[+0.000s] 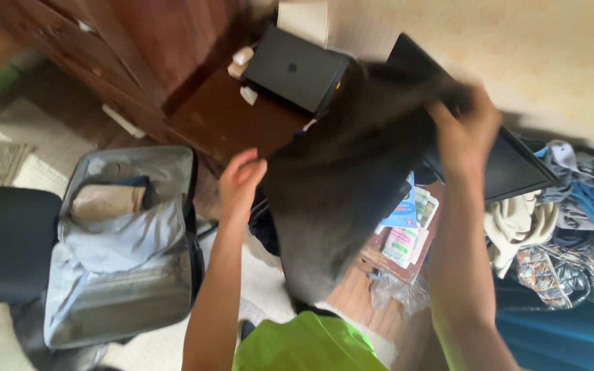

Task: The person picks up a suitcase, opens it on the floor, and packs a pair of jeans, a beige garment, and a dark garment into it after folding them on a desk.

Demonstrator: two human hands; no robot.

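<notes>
Right hand (467, 130) grips the top of a dark garment (342, 185) held up in the air, left hand (240, 180) curled shut at its left edge, cloth hanging between both, blurred. Open grey suitcase (128, 275) on the floor at left holds folded light-blue and tan clothes. Closed black laptop (294, 69) on the brown bench (225, 120) behind; clothes pile (551, 233) at right, partly cut off.

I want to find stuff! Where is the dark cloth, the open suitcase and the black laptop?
dark cloth (338, 199): head view, middle of the hanging fabric.
open suitcase (128, 302): head view, grey lining of the lower half.
black laptop (293, 69): head view, centre of its closed lid.
</notes>
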